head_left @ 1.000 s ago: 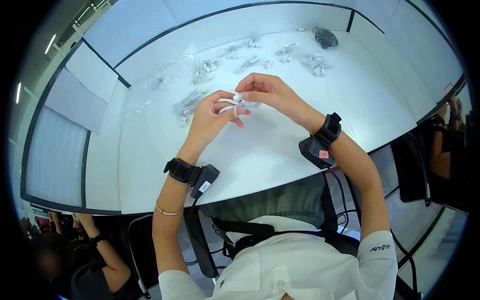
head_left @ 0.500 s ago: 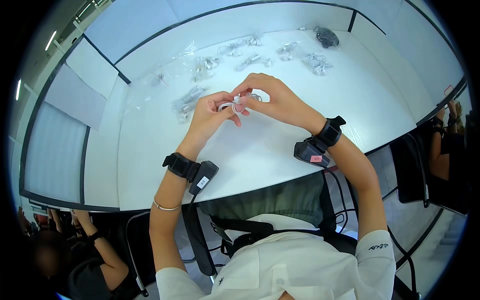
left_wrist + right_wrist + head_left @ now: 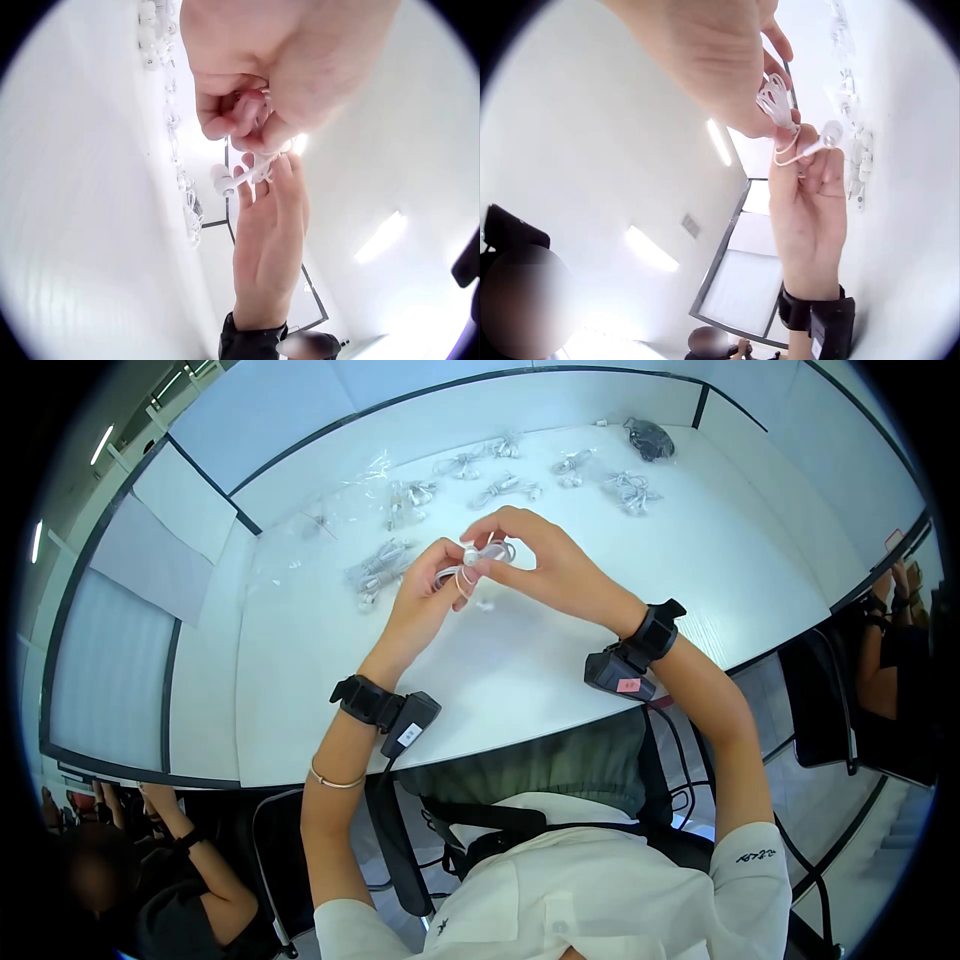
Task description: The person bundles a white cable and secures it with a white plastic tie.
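A white wired earphone lies between both hands above the table, its cord gathered in a looped bundle [image 3: 776, 97]. My left hand [image 3: 418, 595] pinches the cord with curled fingers, and a strand loops round its thumb in the right wrist view. From the other side, my right hand [image 3: 560, 570] holds the bundle between thumb and fingers. One earbud [image 3: 221, 180] hangs free below the fingers, its short stem and cord showing in both wrist views. Curled fingers hide part of the bundle.
Several cable bundles in clear bags [image 3: 505, 488] lie across the back of the white table [image 3: 600, 630], with another bagged bundle [image 3: 378, 570] left of the hands. A dark bagged item [image 3: 650, 439] sits back right. White partitions [image 3: 600, 395] enclose the table; other people sit beyond both sides.
The right fingers have shifted slightly at the left fingertips, and the looped cord now shows more between the hands. An earbud has come to hang below them. Things on the table stay put.
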Available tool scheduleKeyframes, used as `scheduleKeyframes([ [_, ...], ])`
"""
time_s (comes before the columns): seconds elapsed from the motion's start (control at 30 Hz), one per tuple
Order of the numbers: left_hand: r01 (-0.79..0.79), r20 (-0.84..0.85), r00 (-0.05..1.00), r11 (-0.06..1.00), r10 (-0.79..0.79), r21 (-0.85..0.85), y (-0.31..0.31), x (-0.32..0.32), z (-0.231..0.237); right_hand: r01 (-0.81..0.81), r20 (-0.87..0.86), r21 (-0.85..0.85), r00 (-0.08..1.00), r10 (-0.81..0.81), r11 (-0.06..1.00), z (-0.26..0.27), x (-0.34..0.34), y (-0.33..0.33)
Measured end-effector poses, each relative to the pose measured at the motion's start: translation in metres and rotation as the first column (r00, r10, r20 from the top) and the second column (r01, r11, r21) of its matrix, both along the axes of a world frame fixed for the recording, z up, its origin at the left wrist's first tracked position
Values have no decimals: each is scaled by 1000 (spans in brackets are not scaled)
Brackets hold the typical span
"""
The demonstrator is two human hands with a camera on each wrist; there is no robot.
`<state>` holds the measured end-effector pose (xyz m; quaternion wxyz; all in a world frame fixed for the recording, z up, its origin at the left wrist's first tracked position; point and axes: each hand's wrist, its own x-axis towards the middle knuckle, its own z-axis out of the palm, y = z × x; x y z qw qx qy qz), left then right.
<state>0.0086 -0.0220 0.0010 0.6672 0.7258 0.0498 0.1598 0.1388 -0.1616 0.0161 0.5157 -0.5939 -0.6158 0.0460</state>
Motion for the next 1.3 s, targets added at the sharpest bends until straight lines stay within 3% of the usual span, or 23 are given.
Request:
scheduleKeyframes([
  [0.17,-190,149,976,961,162,202,1,2,-2,194,161,155,962,-219,969,2,-8,1],
  [0.23,-242,129,967,951,220,191,-4,-1,4,245,244,289,916,-319,925,1,-6,4],
  [0.37,-349,259,923,904,286,248,-6,2,-1,195,9,13,981,-195,981,-2,-11,1],
  [0.47,-407,227,908,868,351,285,-7,2,0,158,-66,-102,984,-165,982,-1,-9,1],
  [0.63,-382,201,919,895,341,230,-9,2,3,-50,-111,-237,993,24,970,-15,-14,6],
  [0.73,-377,202,919,905,338,199,-9,2,-2,-182,-132,-213,979,156,960,-16,-17,10],
  [0.87,-405,186,910,892,372,199,-7,2,-1,-248,-222,-217,954,200,944,-16,-14,8],
  [0.97,-396,205,905,914,372,87,-3,5,-5,-234,-237,-278,956,170,932,-9,-14,4],
  [1.17,-290,126,947,955,295,-58,-7,3,-1,-57,-135,-180,990,33,982,-20,-2,9],
  [1.3,-257,96,956,949,277,-182,-6,3,-3,-5,-115,-210,993,-19,978,-8,4,4],
])
